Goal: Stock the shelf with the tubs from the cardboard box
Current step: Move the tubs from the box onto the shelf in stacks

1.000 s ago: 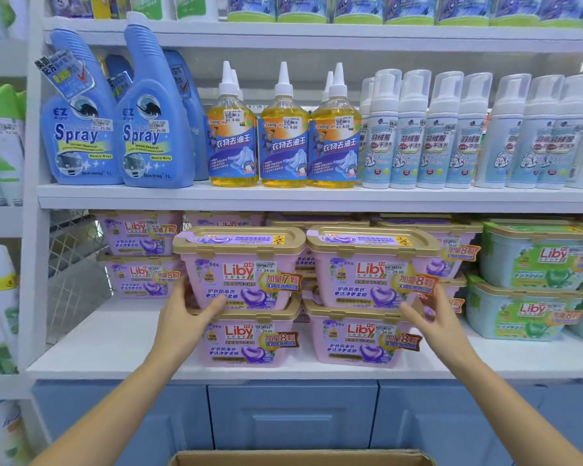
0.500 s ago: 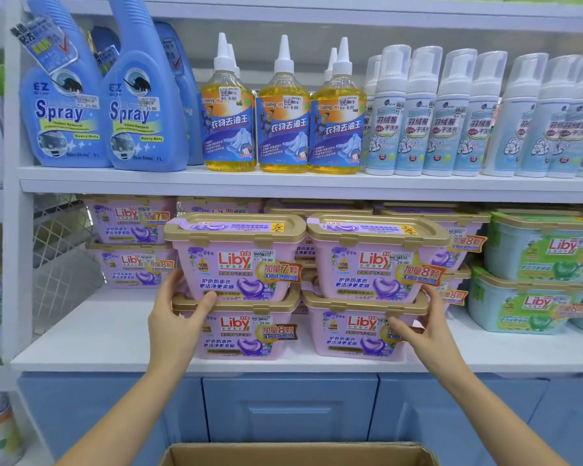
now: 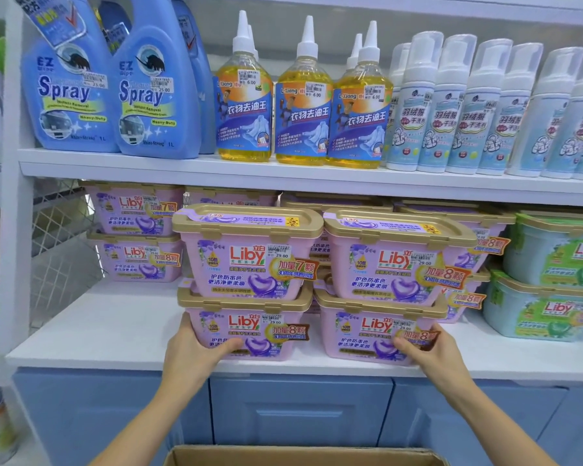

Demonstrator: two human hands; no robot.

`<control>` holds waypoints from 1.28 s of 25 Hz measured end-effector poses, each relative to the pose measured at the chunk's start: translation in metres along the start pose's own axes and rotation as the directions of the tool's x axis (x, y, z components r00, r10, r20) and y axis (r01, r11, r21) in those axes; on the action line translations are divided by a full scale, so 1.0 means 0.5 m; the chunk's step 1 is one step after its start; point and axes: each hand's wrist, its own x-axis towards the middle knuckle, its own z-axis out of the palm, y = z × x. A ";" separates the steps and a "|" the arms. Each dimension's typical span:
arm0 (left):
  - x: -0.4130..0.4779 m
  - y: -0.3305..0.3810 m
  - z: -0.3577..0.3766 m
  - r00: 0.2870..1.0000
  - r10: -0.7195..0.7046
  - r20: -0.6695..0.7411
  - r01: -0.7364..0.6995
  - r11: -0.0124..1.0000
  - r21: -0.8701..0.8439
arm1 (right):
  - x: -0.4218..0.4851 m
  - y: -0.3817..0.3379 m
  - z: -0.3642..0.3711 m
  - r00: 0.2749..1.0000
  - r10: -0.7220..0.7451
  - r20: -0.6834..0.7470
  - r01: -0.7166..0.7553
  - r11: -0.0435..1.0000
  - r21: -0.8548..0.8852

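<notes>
Two stacks of pink Liby tubs with gold lids stand side by side at the front of the white shelf point(image 3: 108, 331). My left hand point(image 3: 196, 353) grips the left end of the bottom left tub point(image 3: 249, 326), thumb on its front. My right hand point(image 3: 433, 353) grips the right front corner of the bottom right tub point(image 3: 364, 331). An upper left tub point(image 3: 246, 260) and an upper right tub point(image 3: 384, 264) rest on these two. The rim of the cardboard box point(image 3: 300, 457) shows at the bottom edge; its inside is hidden.
More pink tubs point(image 3: 135, 237) are stacked at the back left, green Liby tubs point(image 3: 552, 280) on the right. Above, a shelf holds blue spray bottles point(image 3: 148, 95), yellow bottles point(image 3: 303, 105) and white foam bottles point(image 3: 451, 119). Blue cabinet doors point(image 3: 300, 412) lie below.
Both hands slid down from the sides of the upper tubs to the bottom tubs. The view has tilted down and moved closer to the shelf.
</notes>
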 end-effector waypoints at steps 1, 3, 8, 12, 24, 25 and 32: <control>0.001 -0.002 -0.006 1.000 0.009 -0.005 -0.009 1.000 -0.002 | -0.003 -0.005 0.009 1.000 -0.001 -0.005 0.001 1.000 -0.004; 0.007 -0.010 -0.024 1.000 0.019 -0.019 -0.019 1.000 -0.003 | -0.006 -0.008 0.028 1.000 -0.002 -0.007 0.002 1.000 -0.009; 0.032 -0.047 -0.105 0.999 -0.016 -0.045 0.015 1.000 -0.007 | -0.020 -0.029 0.112 1.000 -0.021 0.007 0.021 0.999 -0.030; 0.058 -0.073 -0.183 0.998 -0.024 -0.054 0.027 0.998 0.049 | -0.033 -0.056 0.199 0.999 -0.038 0.011 0.038 0.999 -0.033; 0.138 -0.131 -0.336 0.994 -0.086 -0.060 0.087 0.996 0.002 | -0.040 -0.108 0.395 0.992 -0.114 0.054 0.113 0.993 0.018; 0.145 -0.140 -0.343 0.994 -0.080 -0.077 0.080 0.997 -0.003 | -0.037 -0.109 0.409 0.991 -0.119 0.053 0.118 0.993 0.018; 0.175 -0.168 -0.358 0.981 -0.061 -0.186 0.079 0.993 0.090 | 0.003 -0.108 0.474 0.988 -0.136 0.067 0.135 0.991 0.015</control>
